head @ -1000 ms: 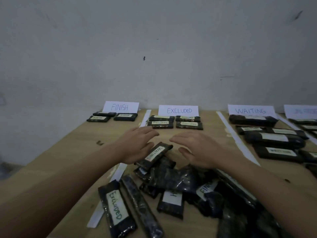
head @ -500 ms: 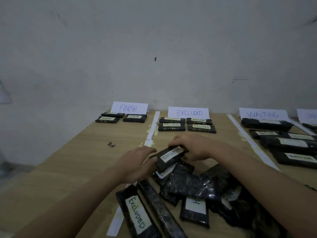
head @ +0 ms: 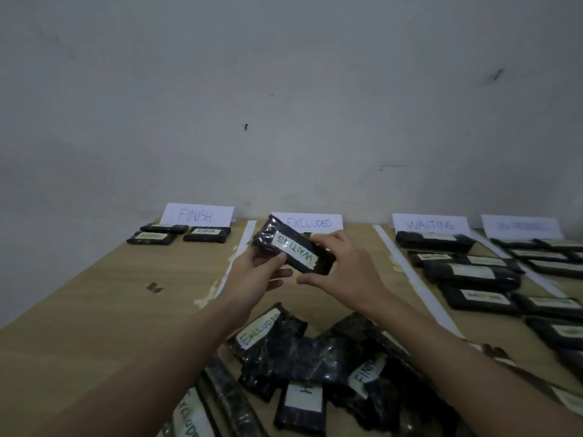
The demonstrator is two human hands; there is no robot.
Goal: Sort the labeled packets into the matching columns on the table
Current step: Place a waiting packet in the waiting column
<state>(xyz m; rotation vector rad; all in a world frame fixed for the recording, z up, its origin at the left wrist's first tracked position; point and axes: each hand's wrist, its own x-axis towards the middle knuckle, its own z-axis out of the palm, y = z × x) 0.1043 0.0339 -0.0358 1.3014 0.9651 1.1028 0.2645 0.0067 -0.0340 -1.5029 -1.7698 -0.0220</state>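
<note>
While both our hands are raised above the table [head: 94,310], they hold one black packet labeled WAITING [head: 293,250] between them, over the middle column. Our left hand [head: 252,275] pinches its near-left end with thumb and fingers; our right hand [head: 344,272] has fingers curled over its right end. Below them, toward the near edge, lies the unsorted pile [head: 315,367]. Along the far edge stand the FINISH card [head: 197,215], EXCLUDED card [head: 310,223] and WAITING card [head: 429,224].
</note>
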